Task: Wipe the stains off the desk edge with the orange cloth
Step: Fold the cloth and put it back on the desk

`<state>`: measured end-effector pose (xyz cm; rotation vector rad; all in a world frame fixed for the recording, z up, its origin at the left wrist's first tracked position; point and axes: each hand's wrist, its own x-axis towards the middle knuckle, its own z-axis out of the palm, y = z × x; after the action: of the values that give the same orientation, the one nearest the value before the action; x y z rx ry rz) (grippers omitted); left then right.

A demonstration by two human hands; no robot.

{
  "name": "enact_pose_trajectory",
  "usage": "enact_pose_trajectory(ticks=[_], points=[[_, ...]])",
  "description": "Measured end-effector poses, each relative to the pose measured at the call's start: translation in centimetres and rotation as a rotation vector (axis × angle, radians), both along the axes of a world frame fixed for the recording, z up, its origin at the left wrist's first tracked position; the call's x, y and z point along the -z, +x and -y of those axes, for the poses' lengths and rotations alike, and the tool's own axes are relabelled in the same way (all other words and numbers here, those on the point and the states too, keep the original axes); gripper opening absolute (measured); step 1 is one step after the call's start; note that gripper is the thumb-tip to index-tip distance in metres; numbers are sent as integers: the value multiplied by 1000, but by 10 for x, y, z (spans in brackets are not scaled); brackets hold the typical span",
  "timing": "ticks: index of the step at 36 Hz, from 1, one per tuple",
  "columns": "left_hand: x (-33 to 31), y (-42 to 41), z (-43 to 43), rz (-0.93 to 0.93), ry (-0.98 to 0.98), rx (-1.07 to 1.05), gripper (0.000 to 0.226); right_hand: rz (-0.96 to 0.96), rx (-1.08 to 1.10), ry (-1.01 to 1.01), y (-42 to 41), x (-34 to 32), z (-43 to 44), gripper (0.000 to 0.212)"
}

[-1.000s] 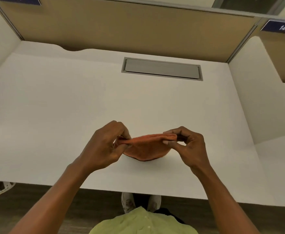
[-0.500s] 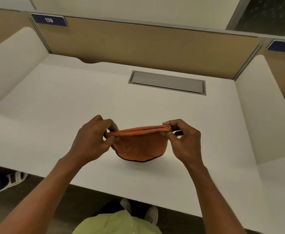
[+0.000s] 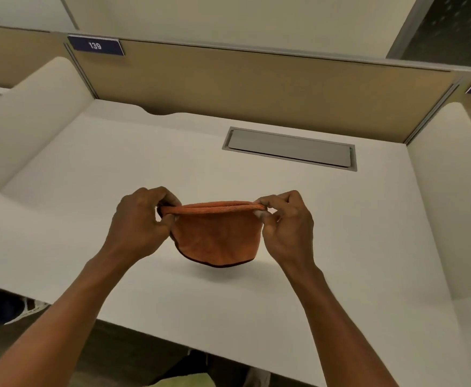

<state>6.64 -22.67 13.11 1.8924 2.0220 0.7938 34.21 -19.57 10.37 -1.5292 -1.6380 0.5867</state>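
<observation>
The orange cloth (image 3: 217, 236) hangs folded double above the middle of the white desk (image 3: 94, 219), its lower fold casting a shadow on the surface. My left hand (image 3: 139, 222) pinches the cloth's left top corner and my right hand (image 3: 287, 227) pinches its right top corner, so the top edge is stretched level between them. The desk's near edge (image 3: 228, 356) runs below my forearms. I cannot make out any stains on it.
A grey cable flap (image 3: 290, 149) is set into the desk at the back. Tan partition panels (image 3: 256, 88) and rounded white side dividers (image 3: 30, 118) enclose the desk. A blue plate numbered 139 (image 3: 96, 46) sits on the back left. Floor and shoes show below the edge.
The cloth has been lifted off the desk and now hangs lower between my hands. My view has tilted up, showing more of the back partition.
</observation>
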Motion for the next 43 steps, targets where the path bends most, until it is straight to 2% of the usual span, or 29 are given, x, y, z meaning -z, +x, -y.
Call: enact_pose_trajectory(ticks=[3,7,16,24,29,33,38,41,43], points=[[-2,-24,-27,175,-92,-34,34,-43,-24,-93,-19,-6,-23,18],[-6,-55,-69,218,-156,-31,36,-6,-85,-162,-46,-9,-57,15],[8,-113,-177,66,-160,56,26,73,-68,-237,-107,7,-154,12],[43,-126,-282,47,-106,70,22,141,34,-232,-142,33,-253,15],[73,-127,-322,22,-148,54,28,129,134,-242,-155,62,-290,18],[98,-125,-332,44,-174,72,46,98,200,-243,-166,81,-298,37],[130,-132,-328,-111,-261,255,74,226,26,-168,-176,105,-277,53],[149,-138,-325,-257,-309,356,73,344,-134,-179,-179,119,-268,44],[159,-138,-325,-283,-335,405,70,484,-227,-230,-182,128,-268,49]])
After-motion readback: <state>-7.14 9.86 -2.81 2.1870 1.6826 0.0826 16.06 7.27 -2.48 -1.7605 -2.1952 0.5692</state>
